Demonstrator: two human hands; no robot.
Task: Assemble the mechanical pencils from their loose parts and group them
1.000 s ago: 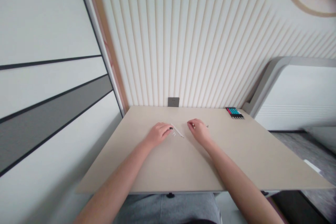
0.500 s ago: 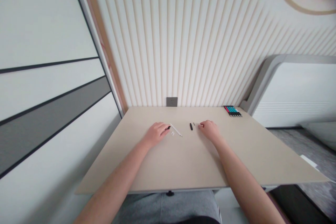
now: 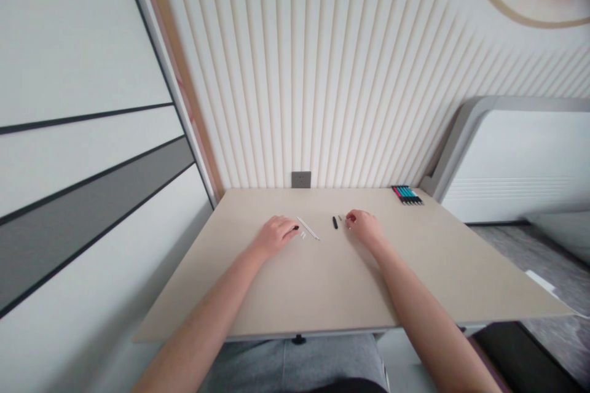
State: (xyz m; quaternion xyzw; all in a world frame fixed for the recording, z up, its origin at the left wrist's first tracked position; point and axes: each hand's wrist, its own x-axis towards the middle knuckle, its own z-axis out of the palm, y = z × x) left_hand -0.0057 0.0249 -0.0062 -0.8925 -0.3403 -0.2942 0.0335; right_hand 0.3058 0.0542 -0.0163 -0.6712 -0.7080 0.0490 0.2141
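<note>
My left hand (image 3: pixel 277 235) rests on the table, its fingers closed on a small black piece (image 3: pixel 295 228) that juts out at the fingertips. Just right of it lie two small white bits (image 3: pixel 303 234) and a thin white stick, like a pen refill (image 3: pixel 308 228). My right hand (image 3: pixel 364 225) is closed in a pinch low over the table; a tiny shiny thing shows at its fingers, too small to name. A short black tube (image 3: pixel 335 222) and a tiny grey metal piece (image 3: pixel 340 218) lie left of that hand.
A flat row of blue, red and black pens (image 3: pixel 407 194) lies at the table's back right. The beige table (image 3: pixel 313 295) meets a ribbed wall with a dark socket (image 3: pixel 301 180). A white cabinet stands left, a bed right.
The fingers of my right hand have curled slightly inward, and a tiny shiny thing now shows there. The black piece in my left hand has tipped slightly lower. The loose parts lie as before.
</note>
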